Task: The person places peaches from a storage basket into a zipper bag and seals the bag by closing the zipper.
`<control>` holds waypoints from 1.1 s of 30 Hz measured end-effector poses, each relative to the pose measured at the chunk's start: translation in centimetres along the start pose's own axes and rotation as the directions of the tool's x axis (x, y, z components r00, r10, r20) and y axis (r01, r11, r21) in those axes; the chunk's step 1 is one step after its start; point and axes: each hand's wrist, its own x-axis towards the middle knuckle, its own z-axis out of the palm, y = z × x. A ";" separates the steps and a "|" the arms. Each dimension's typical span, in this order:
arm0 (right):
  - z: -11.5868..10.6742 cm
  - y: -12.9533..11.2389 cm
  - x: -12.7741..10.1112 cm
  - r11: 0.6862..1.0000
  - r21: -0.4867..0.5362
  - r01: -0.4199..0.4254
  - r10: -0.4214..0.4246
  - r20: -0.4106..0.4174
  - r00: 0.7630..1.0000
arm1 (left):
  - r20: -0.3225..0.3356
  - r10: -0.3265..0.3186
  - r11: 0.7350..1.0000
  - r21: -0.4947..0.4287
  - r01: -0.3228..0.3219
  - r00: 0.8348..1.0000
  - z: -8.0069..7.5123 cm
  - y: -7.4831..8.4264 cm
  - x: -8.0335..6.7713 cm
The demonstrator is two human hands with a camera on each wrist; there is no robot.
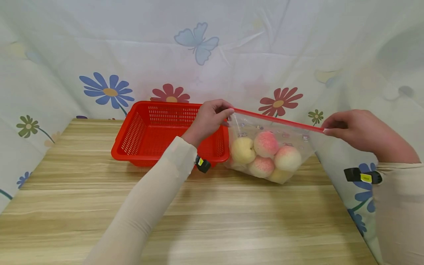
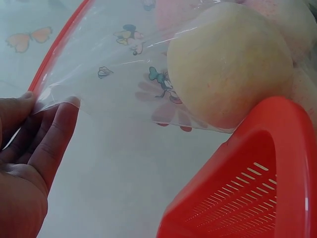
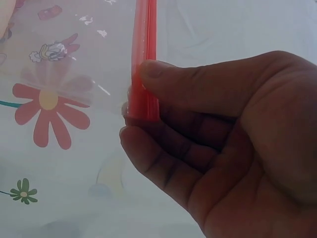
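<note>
A clear zip bag [image 1: 291, 134] with a red top strip and small cartoon prints holds several peaches [image 1: 266, 144], some pink and some pale yellow. My left hand [image 1: 210, 119] pinches the left end of the red strip between thumb and fingers. At the strip's other end, my right hand [image 1: 359, 129] pinches the corner, thumb on top, as the right wrist view shows close up at the red strip [image 3: 144, 44]. The strip is stretched straight between both hands, sloping down to the right. A yellow peach [image 2: 230, 67] lies inside the bag near the basket rim.
A red plastic basket [image 1: 132, 159] with slotted walls stands left of the bag, my left forearm crossing its front right corner. Both rest on a wood-grain table [image 1: 212, 221]. A white curtain [image 1: 245, 66] with flower and butterfly prints hangs behind and at the sides.
</note>
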 end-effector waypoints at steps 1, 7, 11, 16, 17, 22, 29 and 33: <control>0.0 0.1 0.0 1.000 0.001 -0.003 0.003 0.000 1.000 | 0.001 0.002 1.000 0.005 -0.002 1.000 0.0 0.0 0.0; 0.2 0.6 0.0 1.000 -0.006 -0.012 0.012 0.004 1.000 | 0.010 -0.002 1.000 0.011 0.002 1.000 -0.1 0.2 0.2; 0.2 0.7 0.0 1.000 -0.007 -0.014 0.014 0.001 1.000 | 0.015 0.007 1.000 0.026 -0.008 1.000 -0.1 0.3 0.4; 0.2 0.9 -0.1 1.000 -0.005 -0.027 0.027 0.003 1.000 | 0.028 0.028 0.997 0.068 -0.030 0.999 -0.1 0.6 1.0; 0.2 0.9 -0.1 0.999 0.001 -0.034 0.034 0.007 0.999 | 0.033 0.028 0.997 0.075 -0.030 0.999 -0.1 0.7 1.2; 0.2 0.9 -0.5 0.998 0.011 -0.056 0.056 0.014 0.998 | 0.051 0.018 0.992 0.122 -0.024 0.999 0.1 1.2 2.5; 0.4 0.1 -1.7 0.997 0.029 -0.069 0.069 0.020 0.997 | 0.053 -0.034 0.982 0.189 0.024 0.998 0.7 1.4 5.4; 0.5 -0.8 -2.4 0.996 0.066 -0.067 0.066 0.026 0.997 | 0.053 -0.046 0.973 0.227 0.033 0.998 1.0 1.5 6.9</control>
